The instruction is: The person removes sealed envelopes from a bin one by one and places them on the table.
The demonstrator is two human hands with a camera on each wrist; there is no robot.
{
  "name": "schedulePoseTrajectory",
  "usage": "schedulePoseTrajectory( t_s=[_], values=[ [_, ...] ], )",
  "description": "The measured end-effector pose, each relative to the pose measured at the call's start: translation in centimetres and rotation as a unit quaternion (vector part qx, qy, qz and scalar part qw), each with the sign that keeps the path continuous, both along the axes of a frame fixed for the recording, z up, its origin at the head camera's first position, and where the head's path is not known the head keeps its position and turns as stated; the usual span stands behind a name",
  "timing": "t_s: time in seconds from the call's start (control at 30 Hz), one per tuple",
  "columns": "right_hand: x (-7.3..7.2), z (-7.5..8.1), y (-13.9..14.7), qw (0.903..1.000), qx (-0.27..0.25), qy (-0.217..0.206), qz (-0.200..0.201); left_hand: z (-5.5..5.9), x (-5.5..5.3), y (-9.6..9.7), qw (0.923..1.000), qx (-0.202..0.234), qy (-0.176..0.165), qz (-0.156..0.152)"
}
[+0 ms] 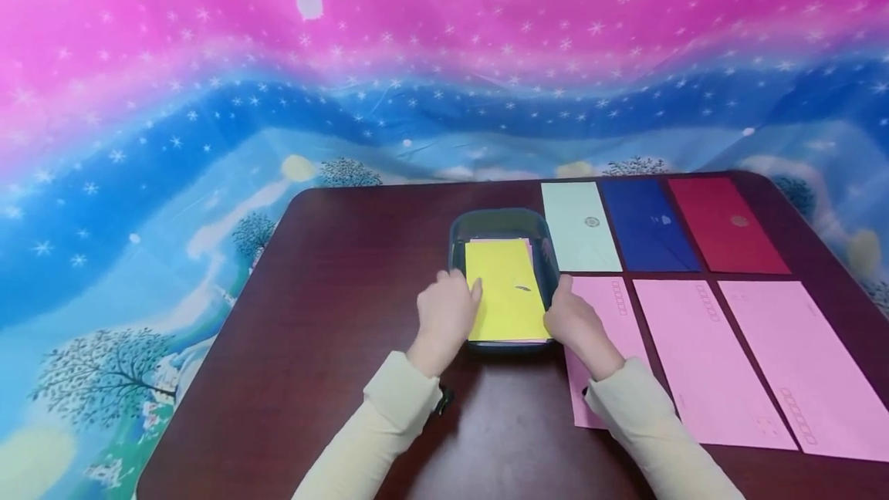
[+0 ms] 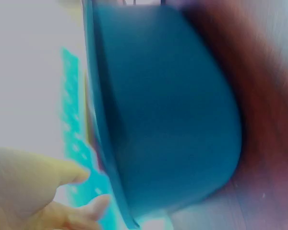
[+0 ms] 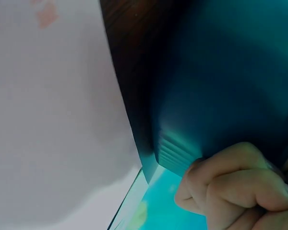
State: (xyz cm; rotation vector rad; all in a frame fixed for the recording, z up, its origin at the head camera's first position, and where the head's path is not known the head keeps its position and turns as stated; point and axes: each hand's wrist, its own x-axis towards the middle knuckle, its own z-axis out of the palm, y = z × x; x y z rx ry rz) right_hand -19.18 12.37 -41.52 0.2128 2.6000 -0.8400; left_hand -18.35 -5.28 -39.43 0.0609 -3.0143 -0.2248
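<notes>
A dark blue-green plastic basket sits upright near the middle of the table, holding a yellow envelope atop pink-edged paper. My left hand is at the basket's left rim. In the left wrist view, its thumb and fingers are spread apart beside the rim, not wrapped round it. At the basket's right side, my right hand grips the edge. Its curled fingers lie against the outer wall in the right wrist view; the thumb's contact is hidden there.
Right of the basket, pale green, blue and red envelopes form a back row. Three pink envelopes line up in front, the leftmost partly under my right arm. A patterned cloth hangs behind the dark table.
</notes>
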Motion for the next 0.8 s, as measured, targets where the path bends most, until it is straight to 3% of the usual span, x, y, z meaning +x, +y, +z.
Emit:
schedulePoseTrajectory(
  t_s=[0.13, 0.37, 0.57, 0.7, 0.8],
  values=[
    [0.0, 0.0, -0.1, 1.0000, -0.004, 0.005, 0.004, -0.3, 2.1, 0.0, 0.9973, -0.043, -0.053, -0.026],
    [0.0, 0.0, -0.2, 0.9999, -0.005, -0.009, -0.001, -0.8, 3.7, -0.1, 0.9974, -0.056, -0.037, -0.026],
    [0.1, 0.0, 0.1, 1.0000, -0.005, 0.004, 0.003, -0.4, 3.4, -0.5, 0.9940, 0.054, -0.094, -0.013],
    [0.1, 0.1, -0.1, 1.0000, -0.006, 0.007, 0.002, -0.1, 3.0, -1.3, 0.9791, 0.149, -0.139, -0.003],
    [0.1, 0.1, -0.1, 1.0000, -0.006, 0.002, -0.003, 0.0, 2.8, -1.7, 0.9695, 0.197, -0.146, -0.001]
  ],
)
